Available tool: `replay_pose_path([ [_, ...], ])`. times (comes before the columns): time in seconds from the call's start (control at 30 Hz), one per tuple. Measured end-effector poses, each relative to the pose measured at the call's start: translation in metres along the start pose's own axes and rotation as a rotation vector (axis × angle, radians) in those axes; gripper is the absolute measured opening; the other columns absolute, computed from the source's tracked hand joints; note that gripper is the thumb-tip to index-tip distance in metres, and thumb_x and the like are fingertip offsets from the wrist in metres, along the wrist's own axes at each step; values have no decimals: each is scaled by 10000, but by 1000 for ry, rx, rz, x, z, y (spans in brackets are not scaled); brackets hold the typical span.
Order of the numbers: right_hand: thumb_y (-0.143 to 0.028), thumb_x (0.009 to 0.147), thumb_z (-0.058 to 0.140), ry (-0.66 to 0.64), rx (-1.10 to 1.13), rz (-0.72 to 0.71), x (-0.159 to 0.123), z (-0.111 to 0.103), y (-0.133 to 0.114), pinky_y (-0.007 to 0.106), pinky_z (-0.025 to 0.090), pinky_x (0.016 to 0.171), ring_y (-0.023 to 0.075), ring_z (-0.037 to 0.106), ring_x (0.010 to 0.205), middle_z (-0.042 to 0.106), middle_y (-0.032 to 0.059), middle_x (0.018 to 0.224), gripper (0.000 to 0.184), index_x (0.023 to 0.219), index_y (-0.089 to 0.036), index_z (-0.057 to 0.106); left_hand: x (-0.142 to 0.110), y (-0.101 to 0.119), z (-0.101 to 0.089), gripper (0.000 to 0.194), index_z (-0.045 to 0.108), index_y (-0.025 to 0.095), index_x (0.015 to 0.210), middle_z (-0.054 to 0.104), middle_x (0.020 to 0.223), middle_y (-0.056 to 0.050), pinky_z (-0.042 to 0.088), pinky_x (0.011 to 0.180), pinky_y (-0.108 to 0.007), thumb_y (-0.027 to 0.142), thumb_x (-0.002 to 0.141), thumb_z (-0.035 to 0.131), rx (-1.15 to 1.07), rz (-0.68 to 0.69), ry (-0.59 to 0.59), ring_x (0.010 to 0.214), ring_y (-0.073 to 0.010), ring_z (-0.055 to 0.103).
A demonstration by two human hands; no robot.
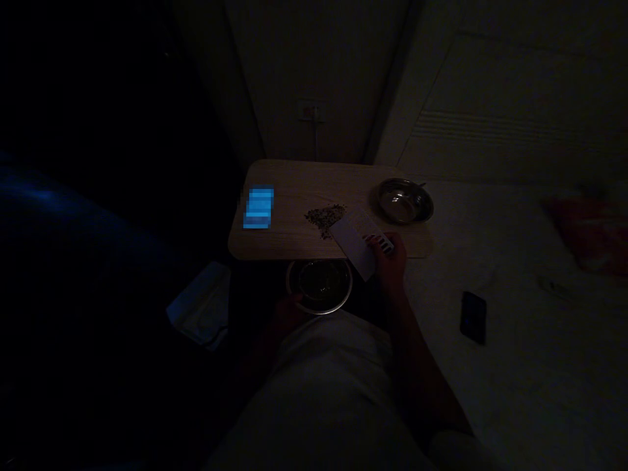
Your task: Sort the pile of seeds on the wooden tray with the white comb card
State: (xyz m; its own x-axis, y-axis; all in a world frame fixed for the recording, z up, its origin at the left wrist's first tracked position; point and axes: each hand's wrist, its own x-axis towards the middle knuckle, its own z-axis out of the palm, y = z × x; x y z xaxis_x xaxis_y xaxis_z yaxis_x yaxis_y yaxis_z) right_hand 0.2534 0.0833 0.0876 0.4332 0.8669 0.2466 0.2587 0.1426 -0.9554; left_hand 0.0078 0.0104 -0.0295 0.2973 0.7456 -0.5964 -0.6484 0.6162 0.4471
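Observation:
In the head view, a loose pile of small dark and pale grains, perhaps seeds or beans [322, 217], lies on a small wooden table [294, 180]. My right hand [392, 265] grips a flat white card [354, 243] with dark marks along one side. The card's left edge is close to the pile. Below the table's near edge, my left hand [290, 310] holds a metal bowl [324, 311] by its left rim, near my lap. Most of the left fingers are hidden in the dark. What lies in that bowl is too dim to name.
Another metal bowl [405, 201] stands at the table's right end. A lit, blurred screen [258, 208] is on the left end. A phone [473, 317] lies on the pale surface at right, with something red [596, 235] beyond. A wall socket [311, 110] holds a plugged cable.

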Motion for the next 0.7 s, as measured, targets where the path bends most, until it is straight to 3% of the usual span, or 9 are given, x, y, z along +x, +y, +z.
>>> replay_pose_path([
  [0.13,-429,793,685,5,-23,-17,1,1,-1,264,410,660,139,518,685,600,-25,749,254,831,-213,557,2,-4,-1,212,731,131,897,777,875,-116,542,889,-466,215,706,695,-45,18,35,886,-321,728],
  [0.3,-436,803,671,-86,-16,-23,1,2,2,254,412,638,137,516,674,603,-25,746,243,831,-217,571,-3,-8,-9,258,724,201,955,774,834,-69,530,930,-492,192,697,726,-45,95,73,995,-347,715],
  [0.53,-439,804,676,-73,49,9,2,-1,6,266,437,662,149,554,703,643,-7,796,249,850,-219,568,1,-3,-2,191,728,149,849,779,834,-114,576,803,-464,261,695,737,-16,13,78,815,-322,739],
  [0.63,-420,805,672,-104,27,-8,1,-2,1,263,431,662,144,542,703,626,-15,782,227,843,-220,573,-3,-6,-2,190,709,185,781,775,769,-38,581,768,-370,129,610,771,-10,164,191,722,-242,726],
  [0.7,-402,793,682,-129,10,-15,0,-2,-2,258,416,640,137,517,683,592,-27,748,215,818,-217,577,-4,-9,-4,199,690,202,741,767,740,-23,582,789,-386,96,595,774,-3,200,166,754,-258,728],
])
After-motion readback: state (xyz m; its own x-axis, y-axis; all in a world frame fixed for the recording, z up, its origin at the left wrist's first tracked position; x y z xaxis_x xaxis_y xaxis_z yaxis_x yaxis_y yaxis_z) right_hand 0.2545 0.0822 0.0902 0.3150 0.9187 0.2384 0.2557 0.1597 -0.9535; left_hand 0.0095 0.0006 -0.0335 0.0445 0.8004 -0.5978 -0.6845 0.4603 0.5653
